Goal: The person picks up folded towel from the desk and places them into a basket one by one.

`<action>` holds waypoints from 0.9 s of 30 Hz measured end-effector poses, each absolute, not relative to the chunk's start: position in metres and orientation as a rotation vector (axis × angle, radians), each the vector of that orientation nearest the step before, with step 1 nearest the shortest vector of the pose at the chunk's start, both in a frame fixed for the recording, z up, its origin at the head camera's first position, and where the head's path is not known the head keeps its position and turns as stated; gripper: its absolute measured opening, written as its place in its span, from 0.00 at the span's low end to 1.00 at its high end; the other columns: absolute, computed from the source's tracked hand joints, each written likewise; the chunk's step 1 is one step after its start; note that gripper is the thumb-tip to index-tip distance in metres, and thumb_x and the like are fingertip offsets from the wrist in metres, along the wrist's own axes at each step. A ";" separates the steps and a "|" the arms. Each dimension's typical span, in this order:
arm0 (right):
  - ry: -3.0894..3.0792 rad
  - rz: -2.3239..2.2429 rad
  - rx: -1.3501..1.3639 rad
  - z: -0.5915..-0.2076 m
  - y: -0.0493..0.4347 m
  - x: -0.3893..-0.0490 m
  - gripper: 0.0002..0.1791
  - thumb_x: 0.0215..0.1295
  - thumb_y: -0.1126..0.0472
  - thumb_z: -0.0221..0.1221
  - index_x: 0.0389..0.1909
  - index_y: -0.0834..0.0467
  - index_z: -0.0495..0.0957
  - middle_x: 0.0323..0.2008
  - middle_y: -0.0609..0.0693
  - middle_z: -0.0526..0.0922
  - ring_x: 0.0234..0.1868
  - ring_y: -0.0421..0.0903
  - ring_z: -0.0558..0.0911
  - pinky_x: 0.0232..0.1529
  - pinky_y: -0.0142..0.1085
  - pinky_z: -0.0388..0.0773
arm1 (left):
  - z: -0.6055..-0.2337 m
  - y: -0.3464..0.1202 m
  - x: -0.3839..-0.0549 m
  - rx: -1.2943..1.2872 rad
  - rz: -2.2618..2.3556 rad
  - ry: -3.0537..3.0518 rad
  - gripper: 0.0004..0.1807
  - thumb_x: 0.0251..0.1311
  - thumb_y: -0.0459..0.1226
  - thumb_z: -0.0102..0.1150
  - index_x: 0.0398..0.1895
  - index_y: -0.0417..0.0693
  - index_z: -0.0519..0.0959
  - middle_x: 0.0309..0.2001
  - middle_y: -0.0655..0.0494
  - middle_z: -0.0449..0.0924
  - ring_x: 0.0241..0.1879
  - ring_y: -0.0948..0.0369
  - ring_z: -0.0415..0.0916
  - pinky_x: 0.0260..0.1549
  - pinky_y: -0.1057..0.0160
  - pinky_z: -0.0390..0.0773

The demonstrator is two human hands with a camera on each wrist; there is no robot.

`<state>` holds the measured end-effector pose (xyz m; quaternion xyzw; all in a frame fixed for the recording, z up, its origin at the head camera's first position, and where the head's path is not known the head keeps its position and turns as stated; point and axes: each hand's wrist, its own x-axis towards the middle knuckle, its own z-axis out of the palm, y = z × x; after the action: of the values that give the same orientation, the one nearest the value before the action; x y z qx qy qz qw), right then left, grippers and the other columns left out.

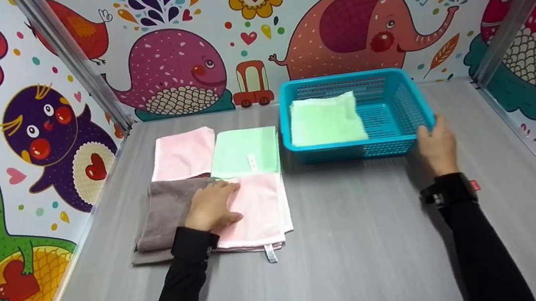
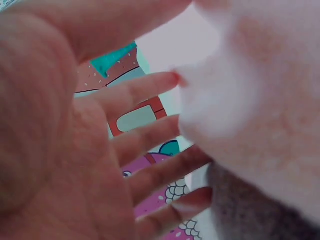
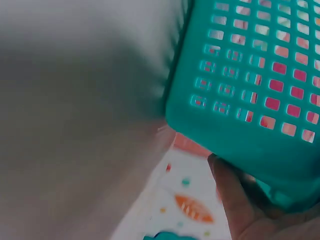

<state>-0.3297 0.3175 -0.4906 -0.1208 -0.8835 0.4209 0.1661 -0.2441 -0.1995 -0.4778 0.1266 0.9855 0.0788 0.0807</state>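
My left hand (image 1: 212, 206) rests over a folded pink towel (image 1: 257, 212) at the front of the stacks. In the left wrist view its extended fingers (image 2: 145, 142) meet the pink cloth (image 2: 260, 115). A folded grey-brown towel (image 1: 166, 212) lies at its left. Behind sit a smaller pink towel (image 1: 185, 152) and a green one (image 1: 245, 148) with a white tag. My right hand (image 1: 438, 146) holds the right front corner of a teal basket (image 1: 329, 152); its thumb lies at the rim in the right wrist view. Inside the basket, at its left, is a folded light-green towel (image 1: 327, 121).
The grey tabletop (image 1: 354, 241) runs between the two arms. Walls with cartoon animals (image 1: 178, 75) enclose the back and sides, joined by metal corner posts (image 1: 76, 61). A white label (image 1: 270, 253) sticks out from the front pink stack.
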 end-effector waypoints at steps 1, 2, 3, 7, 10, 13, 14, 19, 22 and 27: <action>-2.516 1.194 -0.328 -0.491 0.311 -0.330 0.34 0.74 0.56 0.44 0.75 0.71 0.57 0.63 0.81 0.71 0.64 0.76 0.72 0.67 0.65 0.66 | -0.479 -0.199 -0.245 0.378 0.233 2.944 0.42 0.57 0.50 0.74 0.74 0.48 0.72 0.70 0.40 0.73 0.71 0.38 0.68 0.69 0.32 0.64; -2.513 1.190 -0.310 -0.492 0.306 -0.330 0.34 0.74 0.56 0.44 0.75 0.71 0.58 0.62 0.81 0.71 0.63 0.76 0.73 0.66 0.65 0.66 | -0.479 -0.198 -0.245 0.374 0.233 2.941 0.41 0.57 0.50 0.74 0.74 0.48 0.72 0.70 0.40 0.73 0.71 0.38 0.68 0.69 0.32 0.64; -2.506 1.182 -0.294 -0.492 0.300 -0.329 0.33 0.74 0.57 0.45 0.74 0.72 0.59 0.63 0.81 0.71 0.63 0.76 0.72 0.66 0.64 0.66 | -0.479 -0.198 -0.245 0.371 0.233 2.942 0.41 0.57 0.50 0.74 0.74 0.48 0.72 0.70 0.39 0.73 0.71 0.38 0.68 0.69 0.32 0.64; -2.514 1.188 -0.244 -0.493 0.285 -0.328 0.33 0.74 0.56 0.46 0.74 0.72 0.59 0.62 0.80 0.72 0.60 0.75 0.74 0.65 0.65 0.67 | -0.479 -0.193 -0.242 0.349 0.245 2.967 0.41 0.55 0.48 0.76 0.72 0.47 0.74 0.67 0.39 0.76 0.67 0.38 0.71 0.65 0.35 0.71; -2.542 1.200 -0.241 -0.492 0.281 -0.326 0.34 0.76 0.54 0.44 0.76 0.69 0.56 0.63 0.81 0.72 0.57 0.73 0.76 0.64 0.66 0.68 | -0.479 -0.187 -0.238 0.311 0.309 3.022 0.38 0.53 0.44 0.78 0.67 0.43 0.77 0.60 0.37 0.78 0.57 0.37 0.77 0.56 0.37 0.78; -2.568 1.219 -0.246 -0.492 0.280 -0.325 0.36 0.76 0.52 0.42 0.78 0.66 0.53 0.64 0.80 0.71 0.56 0.71 0.76 0.63 0.66 0.68 | -0.480 -0.182 -0.235 0.246 0.391 3.114 0.34 0.52 0.41 0.78 0.60 0.36 0.77 0.51 0.32 0.78 0.44 0.33 0.81 0.44 0.37 0.82; -2.574 1.223 -0.245 -0.493 0.281 -0.325 0.36 0.76 0.51 0.42 0.78 0.66 0.53 0.65 0.80 0.71 0.57 0.71 0.76 0.64 0.66 0.68 | -0.481 -0.181 -0.234 0.214 0.415 3.142 0.33 0.53 0.41 0.78 0.59 0.34 0.76 0.50 0.31 0.77 0.41 0.33 0.81 0.42 0.37 0.82; -2.590 1.242 -0.221 -0.493 0.283 -0.325 0.36 0.77 0.51 0.42 0.79 0.66 0.51 0.67 0.79 0.69 0.61 0.71 0.75 0.66 0.65 0.67 | -0.483 -0.181 -0.234 0.096 0.462 3.180 0.32 0.58 0.40 0.74 0.60 0.31 0.72 0.49 0.25 0.76 0.37 0.32 0.82 0.38 0.38 0.84; -2.584 1.254 -0.205 -0.492 0.283 -0.325 0.35 0.77 0.52 0.42 0.79 0.65 0.52 0.65 0.78 0.71 0.59 0.71 0.75 0.64 0.65 0.68 | -0.484 -0.184 -0.236 0.111 0.469 3.114 0.31 0.62 0.41 0.71 0.61 0.32 0.72 0.46 0.24 0.79 0.40 0.30 0.83 0.41 0.37 0.83; -2.566 1.249 -0.165 -0.490 0.284 -0.324 0.34 0.76 0.54 0.41 0.78 0.66 0.54 0.59 0.77 0.75 0.51 0.67 0.76 0.58 0.63 0.70 | -0.486 -0.189 -0.239 0.210 0.532 3.031 0.23 0.62 0.41 0.70 0.53 0.37 0.73 0.35 0.31 0.83 0.36 0.33 0.83 0.38 0.38 0.82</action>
<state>-0.3241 0.2838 -0.4903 -0.0570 -0.8886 0.4327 0.1412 -0.2386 -0.1893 -0.4857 0.0681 0.9822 0.1725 0.0286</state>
